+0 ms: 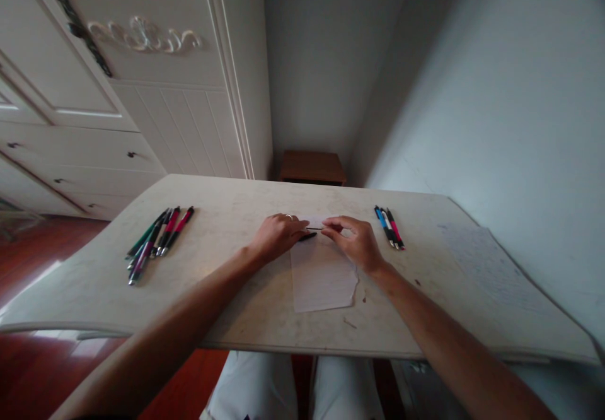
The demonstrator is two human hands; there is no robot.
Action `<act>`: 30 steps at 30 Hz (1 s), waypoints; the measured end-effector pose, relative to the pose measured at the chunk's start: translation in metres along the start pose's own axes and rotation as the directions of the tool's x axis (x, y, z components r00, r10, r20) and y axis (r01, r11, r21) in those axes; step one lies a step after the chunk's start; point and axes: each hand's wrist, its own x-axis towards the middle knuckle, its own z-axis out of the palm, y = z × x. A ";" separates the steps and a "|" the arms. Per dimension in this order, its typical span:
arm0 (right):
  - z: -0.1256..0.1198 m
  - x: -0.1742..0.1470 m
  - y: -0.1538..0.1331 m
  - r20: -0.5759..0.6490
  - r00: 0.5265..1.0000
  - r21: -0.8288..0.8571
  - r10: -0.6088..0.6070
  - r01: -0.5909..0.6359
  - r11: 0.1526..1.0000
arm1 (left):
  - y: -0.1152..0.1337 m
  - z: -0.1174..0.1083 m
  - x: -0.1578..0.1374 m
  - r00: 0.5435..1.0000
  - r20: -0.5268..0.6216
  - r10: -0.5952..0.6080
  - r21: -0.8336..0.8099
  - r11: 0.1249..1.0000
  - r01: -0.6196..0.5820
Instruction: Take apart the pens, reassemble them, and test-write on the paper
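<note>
A thin dark rod that looks like a pen refill (314, 228) spans the gap between my two hands, above a sheet of paper. My right hand (353, 238) pinches its right end between thumb and fingertips. At its left end are the closed fingers of my left hand (280, 237), which wears a ring; the exact grip is partly hidden. A black pen piece (309, 236) sticks out beneath my left fingertips; whether they touch it I cannot tell. Under both hands lies the white paper (324, 281), its right edge torn.
Several pens (154, 240) lie in a group on the left of the table (227, 205). Three pens (390, 227) rest to the right. Pen scribbles mark the right side. A white cabinet (179, 123), a small brown wooden stand (312, 166) and a wall (510, 105) stand beyond.
</note>
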 end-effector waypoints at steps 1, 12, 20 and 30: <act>0.000 0.000 0.000 0.001 1.000 0.000 0.003 -0.003 1.000 | 0.000 0.000 0.000 1.000 -0.011 -0.001 -0.008 1.000 0.001; 0.002 -0.001 -0.002 0.011 0.997 -0.066 -0.072 0.073 0.995 | -0.002 0.004 0.000 0.995 -0.037 -0.092 -0.095 0.992 0.088; 0.000 -0.001 0.001 0.029 0.995 -0.099 -0.094 0.096 0.991 | -0.008 0.009 -0.001 0.993 -0.096 -0.064 -0.214 0.976 0.043; -0.004 0.002 0.010 -0.032 0.999 0.058 0.017 -0.015 0.998 | -0.012 0.011 0.000 0.984 -0.128 -0.127 -0.331 0.940 0.078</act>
